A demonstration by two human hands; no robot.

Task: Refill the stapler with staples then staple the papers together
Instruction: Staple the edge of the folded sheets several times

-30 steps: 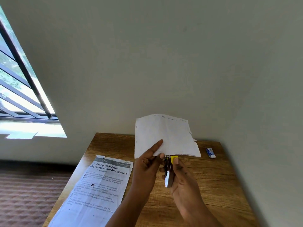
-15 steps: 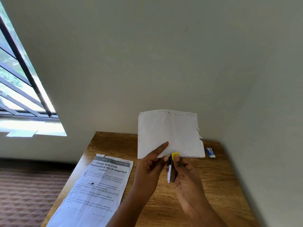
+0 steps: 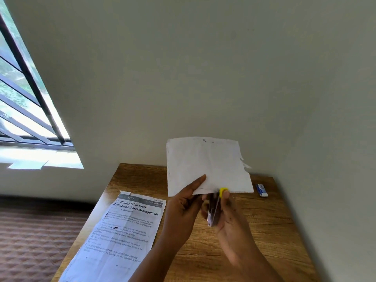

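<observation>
I hold a small stack of white papers (image 3: 205,163) upright above the wooden table (image 3: 264,231). My left hand (image 3: 183,208) pinches the stack at its lower left edge, thumb on the front. My right hand (image 3: 230,218) grips a small stapler (image 3: 213,210) with a yellow tip. The yellow tip meets the papers' bottom edge near the middle. The stapler's jaws are partly hidden by my fingers.
A printed sheet (image 3: 122,231) headed "Dining Table Cloth Replacement and Arrangement" lies on the table's left side, hanging over the front edge. A small blue and white staple box (image 3: 261,190) lies near the back right corner by the wall. A barred window (image 3: 24,102) is at the left.
Both hands have lifted the papers and stapler slightly up and to the right. The stapler's tip has stayed at the papers' bottom edge.
</observation>
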